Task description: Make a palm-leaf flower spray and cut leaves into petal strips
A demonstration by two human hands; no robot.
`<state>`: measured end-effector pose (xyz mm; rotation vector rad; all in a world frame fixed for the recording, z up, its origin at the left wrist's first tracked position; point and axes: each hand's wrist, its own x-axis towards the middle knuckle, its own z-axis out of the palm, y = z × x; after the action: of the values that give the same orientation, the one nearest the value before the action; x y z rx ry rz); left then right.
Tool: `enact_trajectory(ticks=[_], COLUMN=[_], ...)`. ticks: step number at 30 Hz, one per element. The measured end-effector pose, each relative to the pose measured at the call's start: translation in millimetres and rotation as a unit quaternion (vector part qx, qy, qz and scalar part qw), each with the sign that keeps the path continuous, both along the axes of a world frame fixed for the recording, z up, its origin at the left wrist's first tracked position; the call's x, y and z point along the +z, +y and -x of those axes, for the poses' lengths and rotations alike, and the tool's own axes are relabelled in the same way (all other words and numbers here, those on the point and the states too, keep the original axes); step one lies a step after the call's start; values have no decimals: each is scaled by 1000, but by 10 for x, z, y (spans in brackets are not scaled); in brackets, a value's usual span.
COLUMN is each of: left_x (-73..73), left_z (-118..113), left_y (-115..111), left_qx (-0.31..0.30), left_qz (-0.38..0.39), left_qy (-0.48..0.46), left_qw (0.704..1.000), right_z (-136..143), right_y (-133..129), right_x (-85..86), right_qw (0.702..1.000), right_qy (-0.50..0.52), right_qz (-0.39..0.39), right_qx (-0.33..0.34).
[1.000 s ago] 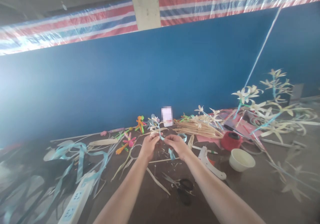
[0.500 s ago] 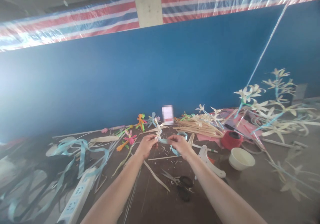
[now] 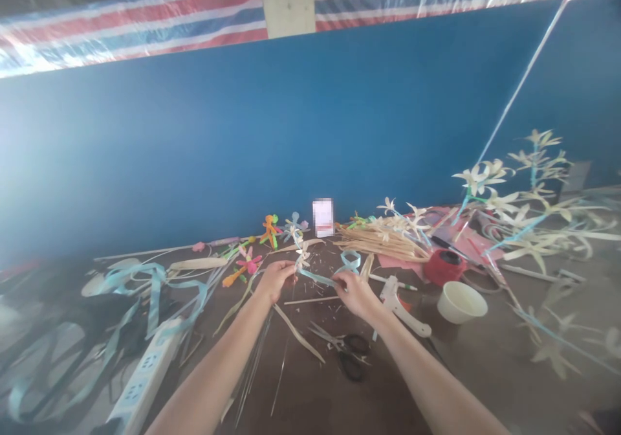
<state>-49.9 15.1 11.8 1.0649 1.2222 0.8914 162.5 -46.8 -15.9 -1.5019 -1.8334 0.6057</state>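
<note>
My left hand [image 3: 275,279] pinches a small pale flower [image 3: 301,254] by its base, with the petals standing up above the fingertips. From there a light blue ribbon [image 3: 316,278] runs across to my right hand [image 3: 356,292], whose fingers are closed on it. A loop of the same ribbon curls up behind the right hand. Under the hands, on the dark table [image 3: 310,396], lie scissors [image 3: 342,351] with black handles and a thin pale stick [image 3: 310,301].
To the right are a white glue gun [image 3: 405,309], a cream bowl [image 3: 462,303], a red spool [image 3: 444,265] and pale flower sprays [image 3: 528,221]. A bundle of dry strips [image 3: 383,242] lies behind. At left sit a power strip [image 3: 145,377] and loose blue ribbon [image 3: 155,292].
My hands have moved farther apart, and the ribbon between them is now a longer stretch. My left hand shifted slightly left with the flower. The view has tilted a little.
</note>
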Motion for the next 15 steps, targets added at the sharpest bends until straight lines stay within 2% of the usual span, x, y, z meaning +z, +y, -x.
enact_trajectory(ticks=[5, 12, 15], left_x=[-17, 124, 176], left_z=[-1, -78, -162], left_y=[-28, -73, -51], left_qx=[9, 12, 32], left_qz=[-5, -22, -46], left_qy=[-15, -74, -96], left_qw=[1000, 997, 994], right_z=[-62, -47, 58], right_y=[-24, -52, -88], right_x=[-6, -4, 68], right_qw=[998, 990, 989], right_qy=[-66, -128, -101], right_qz=[-17, -53, -103], right_qx=[6, 3, -11])
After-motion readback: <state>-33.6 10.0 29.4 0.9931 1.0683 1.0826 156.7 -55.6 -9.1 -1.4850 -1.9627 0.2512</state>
